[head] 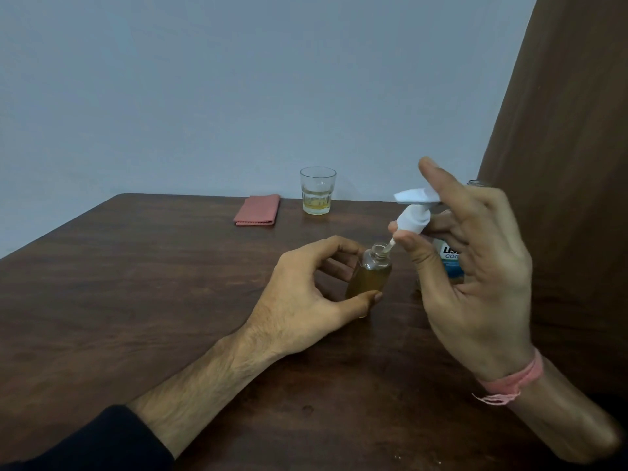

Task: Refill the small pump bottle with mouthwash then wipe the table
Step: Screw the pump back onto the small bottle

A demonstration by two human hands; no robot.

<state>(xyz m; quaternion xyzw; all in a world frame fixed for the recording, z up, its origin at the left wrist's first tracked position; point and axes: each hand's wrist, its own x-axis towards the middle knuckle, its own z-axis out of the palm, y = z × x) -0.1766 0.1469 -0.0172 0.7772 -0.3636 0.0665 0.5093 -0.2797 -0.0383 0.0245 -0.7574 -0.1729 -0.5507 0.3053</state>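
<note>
A small clear pump bottle [371,278] holding amber liquid stands on the wooden table [153,283], its neck uncapped. My left hand [312,294] grips its body between thumb and fingers. My right hand [475,266] pinches the white pump head [413,212] just above and to the right of the bottle, tilted, with the tip of its dip tube at the bottle's mouth. A mouthwash bottle [452,260] with a blue label stands behind my right hand, mostly hidden. A folded pink cloth [257,210] lies at the table's far edge.
A glass tumbler [317,191] with a little yellowish liquid stands at the far edge, right of the cloth. A brown curtain [560,147] hangs along the right side. A plain wall backs the table.
</note>
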